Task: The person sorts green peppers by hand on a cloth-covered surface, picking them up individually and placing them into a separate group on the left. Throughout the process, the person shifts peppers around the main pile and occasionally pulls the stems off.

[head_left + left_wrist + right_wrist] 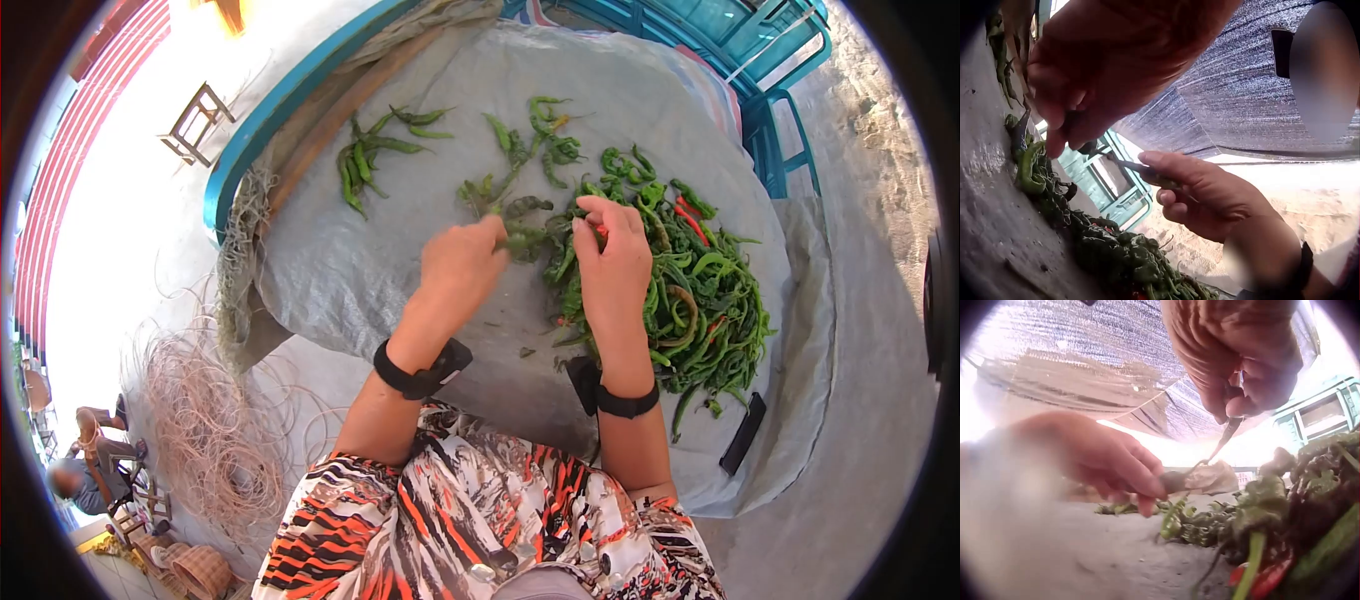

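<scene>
A dark, shrivelled chili pepper point(1225, 437) stretches between my two hands. My left hand point(460, 262) pinches one end of it, thumb against fingers, over the grey sheet. Its other end is between the thumb and fingers of my right hand point(615, 258), which is at the left edge of a big green chili pile point(705, 300). In the right wrist view a pale, crumpled leaf point(1213, 478) shows beside the left fingertips. Curled green chilies point(548, 120) lie just beyond the hands, and a smaller group of long green chilies point(365, 160) lies at the far left.
The grey sheet point(330, 270) covers a raised surface with a blue rim point(235, 160) on its left. A black phone-like object point(743, 433) lies near the pile's right side. Tangled pinkish cord point(215, 430) and a wooden stool point(200, 122) are on the ground; a seated person point(100, 470) is at left.
</scene>
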`<act>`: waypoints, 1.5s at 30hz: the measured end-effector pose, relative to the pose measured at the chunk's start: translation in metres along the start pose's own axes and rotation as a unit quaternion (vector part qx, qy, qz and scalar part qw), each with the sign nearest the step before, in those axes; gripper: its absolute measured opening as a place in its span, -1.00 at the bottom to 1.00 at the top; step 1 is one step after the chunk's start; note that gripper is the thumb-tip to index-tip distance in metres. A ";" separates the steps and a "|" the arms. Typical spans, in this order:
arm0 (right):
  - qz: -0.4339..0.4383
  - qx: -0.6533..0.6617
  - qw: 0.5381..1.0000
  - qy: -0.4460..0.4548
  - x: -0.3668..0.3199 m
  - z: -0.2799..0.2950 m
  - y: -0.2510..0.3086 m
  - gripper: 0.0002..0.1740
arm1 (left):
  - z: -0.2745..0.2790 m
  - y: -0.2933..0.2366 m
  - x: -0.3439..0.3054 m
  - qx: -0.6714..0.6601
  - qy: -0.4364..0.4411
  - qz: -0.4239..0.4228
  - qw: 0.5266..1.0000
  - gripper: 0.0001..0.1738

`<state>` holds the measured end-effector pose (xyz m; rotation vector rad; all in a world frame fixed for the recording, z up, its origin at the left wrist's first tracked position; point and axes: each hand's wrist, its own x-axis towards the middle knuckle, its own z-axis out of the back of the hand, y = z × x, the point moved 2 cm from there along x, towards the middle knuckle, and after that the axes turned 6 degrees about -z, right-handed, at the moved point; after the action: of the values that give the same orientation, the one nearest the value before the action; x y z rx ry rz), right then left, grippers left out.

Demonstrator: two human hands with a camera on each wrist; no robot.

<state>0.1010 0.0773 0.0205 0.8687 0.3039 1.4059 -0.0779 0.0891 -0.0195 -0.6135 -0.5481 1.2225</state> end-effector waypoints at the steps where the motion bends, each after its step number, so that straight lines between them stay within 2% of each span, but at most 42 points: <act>1: -0.003 -0.026 1.000 -0.015 0.004 -0.002 -0.003 -0.79 | 0.000 -0.001 -0.002 0.026 0.044 -0.007 0.999 -0.72; 4: -0.004 -0.027 0.999 -0.037 0.014 -0.014 -0.012 -0.78 | 0.001 -0.009 -0.003 0.034 0.036 -0.022 0.999 -0.72; 7: 0.000 -0.022 0.999 -0.027 0.018 -0.024 -0.016 -0.78 | 0.011 -0.016 -0.003 0.037 0.134 -0.010 0.990 -0.75; 8: 0.002 -0.025 0.999 -0.021 0.018 -0.027 -0.016 -0.78 | 0.012 -0.018 -0.003 -0.009 0.120 -0.020 0.993 -0.74; 10: 0.022 0.069 0.997 0.029 0.014 -0.025 -0.007 -0.79 | 0.013 -0.023 -0.004 -0.103 0.093 -0.036 0.990 -0.71; 12: 0.031 0.135 0.988 0.071 0.012 -0.020 0.004 -0.79 | 0.015 -0.024 -0.002 -0.201 0.103 -0.028 0.974 -0.68; 13: 0.019 0.091 0.995 0.038 0.015 -0.020 -0.002 -0.78 | 0.015 -0.025 -0.001 -0.250 0.108 -0.024 0.962 -0.66; 15: -0.008 0.002 1.000 -0.027 0.022 -0.016 -0.013 -0.77 | 0.020 -0.027 -0.002 -0.185 0.136 -0.009 0.973 -0.65; 16: -0.052 0.074 0.996 -0.008 0.022 -0.016 -0.013 -0.78 | 0.022 -0.027 -0.002 -0.152 0.147 -0.002 0.977 -0.64; 18: -0.139 0.218 0.965 0.035 0.021 -0.015 -0.007 -0.79 | 0.016 -0.020 0.001 -0.123 0.090 0.019 0.988 -0.63; 19: -0.071 0.150 0.986 0.030 0.017 -0.015 -0.006 -0.79 | 0.011 -0.016 0.002 -0.108 0.063 0.030 0.992 -0.62; 21: 0.070 0.011 0.997 0.019 0.007 -0.013 -0.003 -0.80 | 0.005 -0.015 -0.001 -0.019 -0.071 0.002 0.997 -0.59; 22: 0.110 -0.051 0.991 0.063 0.002 -0.009 -0.003 -0.80 | 0.005 -0.015 -0.003 0.026 -0.140 -0.012 0.990 -0.57; 24: 0.185 -0.174 0.956 0.150 -0.008 0.000 -0.004 -0.80 | 0.006 -0.011 0.002 0.009 -0.056 -0.007 0.998 -0.55; 25: 0.206 -0.210 0.945 0.144 -0.013 -0.003 -0.007 -0.79 | 0.007 -0.010 0.004 0.001 -0.013 -0.005 1.000 -0.53; 27: 0.247 -0.281 0.918 0.129 -0.023 -0.016 -0.018 -0.78 | -0.009 -0.002 0.009 -0.023 0.021 -0.059 0.998 -0.54; 28: 0.236 -0.300 0.915 0.132 -0.025 -0.020 -0.020 -0.79 | -0.018 0.002 0.012 -0.034 0.037 -0.087 0.995 -0.53; 31: 0.216 -0.329 0.909 0.136 -0.024 -0.027 -0.021 -0.79 | -0.032 0.007 0.017 0.063 0.041 -0.140 0.987 -0.54; 33: 0.209 -0.313 0.916 0.135 -0.021 -0.023 -0.024 -0.78 | -0.032 0.010 0.018 0.059 0.048 -0.126 0.989 -0.56; 37: 0.126 -0.141 0.972 0.136 -0.018 0.003 -0.028 -0.70 | -0.024 0.004 0.013 0.061 0.081 -0.101 0.990 -0.59; 40: -0.005 -0.004 0.991 0.134 -0.013 0.026 -0.027 -0.70 | -0.023 -0.001 0.007 0.056 0.061 -0.110 0.990 -0.61; 42: -0.114 0.126 0.977 0.128 -0.010 0.036 -0.028 -0.73 | -0.024 -0.010 0.005 0.074 0.061 -0.108 0.990 -0.61; 43: -0.119 0.159 0.973 0.114 -0.007 0.037 -0.034 -0.74 | -0.025 -0.013 0.003 0.084 0.061 -0.107 0.989 -0.62; 45: -0.116 0.145 0.979 0.081 0.000 0.040 -0.028 -0.72 | -0.030 -0.018 -0.003 0.061 0.104 -0.166 0.979 -0.63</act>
<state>0.1478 0.0656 0.0281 0.9227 0.7280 1.2319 -0.0458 0.0785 -0.0292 -0.5142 -0.3772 0.8573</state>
